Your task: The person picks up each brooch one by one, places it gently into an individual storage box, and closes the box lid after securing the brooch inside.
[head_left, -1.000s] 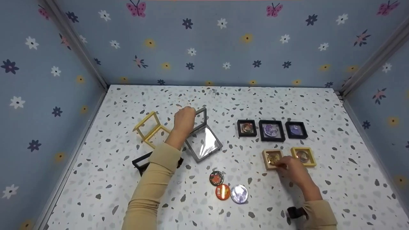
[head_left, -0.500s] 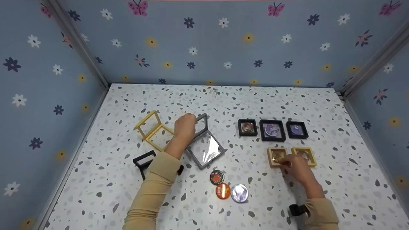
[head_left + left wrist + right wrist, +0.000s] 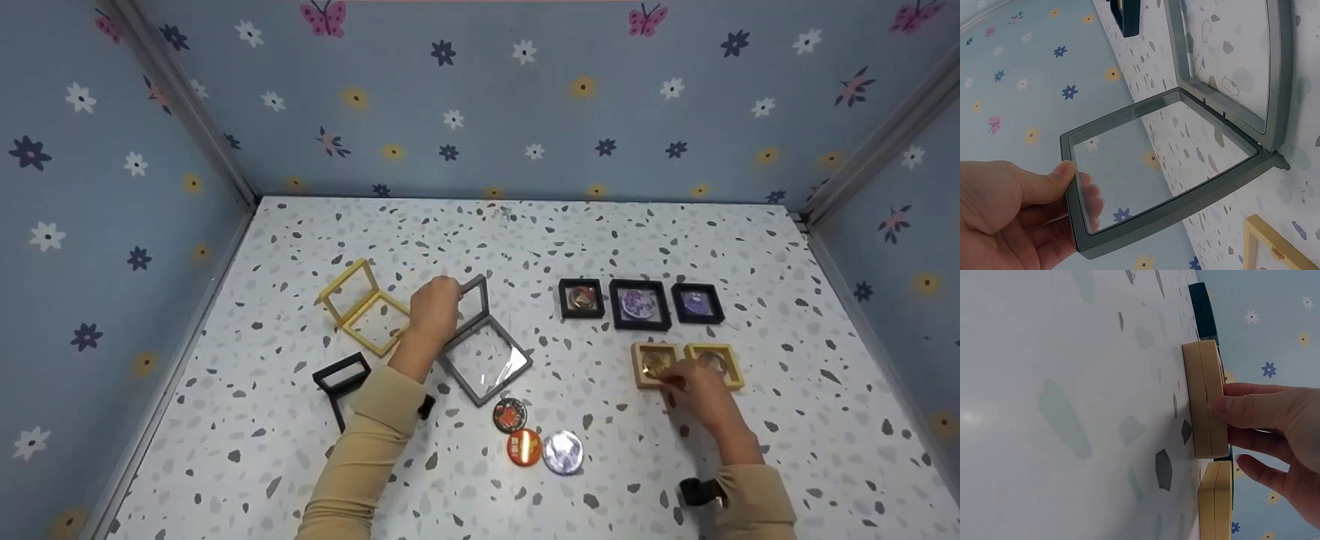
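On the left of the table, my left hand [image 3: 435, 309] holds the raised half of a grey hinged display frame [image 3: 484, 394]. The left wrist view shows the thumb on the outer rim of the clear-windowed lid [image 3: 1145, 219], with the fingers behind it. On the right, my right hand [image 3: 709, 397] pinches the near edge of a closed tan display frame [image 3: 639, 369] with a gold round piece inside. In the right wrist view, the thumb presses the side of that tan frame [image 3: 1203, 399] and the fingers reach over its top. A closed yellow frame [image 3: 735, 371] stands beside it, partly hidden by the hand.
Three closed black frames [image 3: 640, 325] with round badges inside form a row behind. Several loose round badges, one of them orange [image 3: 524, 448], lie mid-table. An open yellow frame [image 3: 375, 341] and an open black frame [image 3: 341, 385], partly behind the sleeve, are at left. Flowered walls enclose the table.
The tan frame has slid right and slightly back, up close to the yellow frame, with my right hand on it. The grey frame has come nearer and slightly right with my left hand.
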Motion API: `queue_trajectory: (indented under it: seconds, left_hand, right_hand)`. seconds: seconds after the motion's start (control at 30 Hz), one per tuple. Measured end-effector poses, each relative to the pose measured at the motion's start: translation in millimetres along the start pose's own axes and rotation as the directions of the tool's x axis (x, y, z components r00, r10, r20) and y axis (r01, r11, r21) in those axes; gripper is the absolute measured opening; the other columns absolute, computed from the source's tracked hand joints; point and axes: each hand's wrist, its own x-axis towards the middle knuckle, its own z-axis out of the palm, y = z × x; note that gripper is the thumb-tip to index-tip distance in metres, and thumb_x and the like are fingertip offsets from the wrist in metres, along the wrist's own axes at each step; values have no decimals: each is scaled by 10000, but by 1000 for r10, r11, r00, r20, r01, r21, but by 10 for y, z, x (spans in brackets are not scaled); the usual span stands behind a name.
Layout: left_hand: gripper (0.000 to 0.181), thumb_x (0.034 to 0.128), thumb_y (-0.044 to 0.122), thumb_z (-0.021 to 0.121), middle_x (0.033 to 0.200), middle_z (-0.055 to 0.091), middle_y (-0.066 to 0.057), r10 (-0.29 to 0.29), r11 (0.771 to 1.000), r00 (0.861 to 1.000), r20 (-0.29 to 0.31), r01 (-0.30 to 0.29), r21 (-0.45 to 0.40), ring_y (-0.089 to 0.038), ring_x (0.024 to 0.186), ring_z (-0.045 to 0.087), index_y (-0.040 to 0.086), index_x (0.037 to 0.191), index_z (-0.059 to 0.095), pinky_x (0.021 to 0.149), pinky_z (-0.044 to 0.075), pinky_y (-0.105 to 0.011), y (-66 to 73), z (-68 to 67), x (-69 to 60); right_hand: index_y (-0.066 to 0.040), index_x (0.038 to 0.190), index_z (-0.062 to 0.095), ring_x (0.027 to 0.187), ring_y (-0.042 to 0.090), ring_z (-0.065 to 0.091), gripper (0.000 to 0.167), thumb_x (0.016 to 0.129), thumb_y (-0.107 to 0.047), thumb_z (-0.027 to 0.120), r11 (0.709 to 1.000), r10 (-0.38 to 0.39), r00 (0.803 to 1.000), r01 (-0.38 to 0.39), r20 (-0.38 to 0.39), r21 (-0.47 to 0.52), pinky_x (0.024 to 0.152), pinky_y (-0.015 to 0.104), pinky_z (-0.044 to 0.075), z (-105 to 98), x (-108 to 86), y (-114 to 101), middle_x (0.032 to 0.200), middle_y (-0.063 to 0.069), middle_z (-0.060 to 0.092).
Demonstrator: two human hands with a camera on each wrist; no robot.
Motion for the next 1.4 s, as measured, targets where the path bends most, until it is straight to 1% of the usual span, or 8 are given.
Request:
queue_trajectory:
  seconds: [0.17,0.37,0.5,0.67,0.83,1.0,1.2,1.4]
  left_hand:
    - [109,755,9,647,840,641,-109,6,999,1000,-29,-7,-39,-239,762,615,23,858,681,662,494,-344,-30,27,-13]
    - [99,806,92,619,800,634,-99,-23,996,999,-45,19,-82,-225,743,615,18,838,676,648,489,-348,-39,54,-19]
    - [114,819,110,615,753,613,-96,-23,995,997,-80,14,-102,-232,716,611,12,825,674,618,483,-362,-50,80,-36]
    - [126,835,119,605,742,597,-88,-24,992,994,-105,11,-125,-231,714,604,7,833,662,612,478,-364,-78,110,-71]
    - [125,841,125,598,777,610,-88,-27,990,991,-132,8,-142,-229,743,607,14,841,656,627,479,-361,-122,128,-119]
    - [141,838,114,601,808,607,-113,-31,987,985,-170,3,-163,-264,770,604,-5,885,661,631,481,-385,-190,128,-208]
    - [185,839,94,598,889,619,-144,-38,971,970,-242,-21,-236,-276,820,603,-36,959,650,675,488,-385,-269,163,-321]
    - [170,832,69,602,864,607,-136,-54,953,960,-276,-32,-300,-266,799,597,-37,960,641,670,487,-373,-304,229,-395]
  right_hand:
    - [-34,789,680,652,169,559,99,706,14,704,997,-66,996,64,-56,-35,596,341,450,12,-3,-16,740,54,625]
    - [-56,843,671,715,174,574,128,723,-31,706,996,-83,991,85,-101,14,651,353,465,22,-50,-183,809,40,621]
    - [-54,861,669,782,186,585,162,710,-17,713,986,-151,975,160,-162,45,693,350,476,94,-83,-303,854,42,620]
    - [-37,889,662,809,179,589,210,692,11,717,969,-216,961,233,-173,85,710,341,478,191,-128,-458,873,38,616]
    - [-45,892,658,785,160,583,217,689,-12,728,953,-269,955,283,-129,111,692,313,479,288,-151,-615,861,5,610]
    - [-53,927,648,781,175,583,221,722,-99,719,935,-316,948,317,-28,162,688,303,482,362,-189,-764,897,-11,599]
    - [-60,1001,628,851,156,567,319,739,-222,712,923,-360,930,342,80,177,752,311,470,439,-210,-888,959,-13,579]
    - [-64,1070,606,919,154,539,436,722,-301,716,919,-379,914,354,145,173,802,339,450,496,-211,-965,1037,11,551]
